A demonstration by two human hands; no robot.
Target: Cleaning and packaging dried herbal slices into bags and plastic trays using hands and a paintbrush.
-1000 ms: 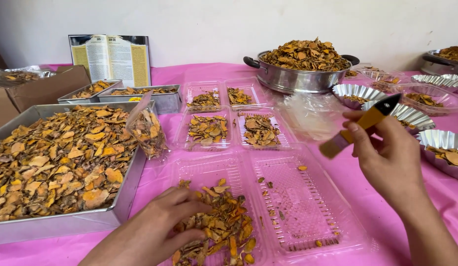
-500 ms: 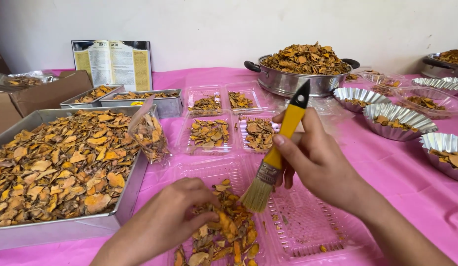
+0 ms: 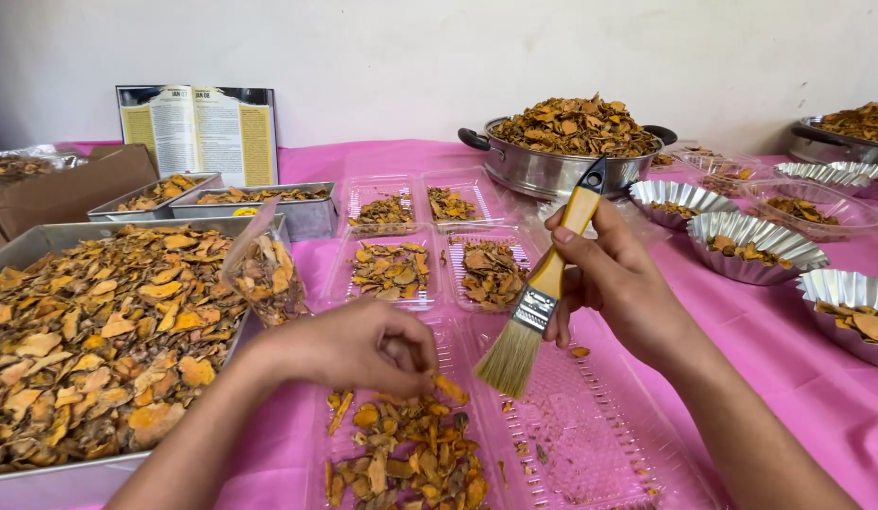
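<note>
a table under a pink cloth fills the view, set against a plain white wall with an open booklet propped upright against it. a cardboard box sits at the far left, cut off by the frame.

the left hand is curled, fingertips pressed together in a pinch on a dried orange-brown slice, just above a heap of the same slices in the left half of a clear ribbed plastic tray. the right half of that tray holds only crumbs. the right hand is wrapped around the yellow handle of a flat paintbrush, metal ferrule and pale bristles pointing down toward the slice, close to it; whether the bristles touch it is hard to tell.

the slices are thin, curled and rough, orange to dark brown. a large rectangular metal baking pan at the left is full of them, its near edge cut off. two smaller metal pans stand behind it, and four small clear trays with modest piles lie mid-table. a round steel pot with black handles is heaped high. fluted shiny foil cups line the right side, some running out of frame. a small clear bag of slices leans on the big pan.
</note>
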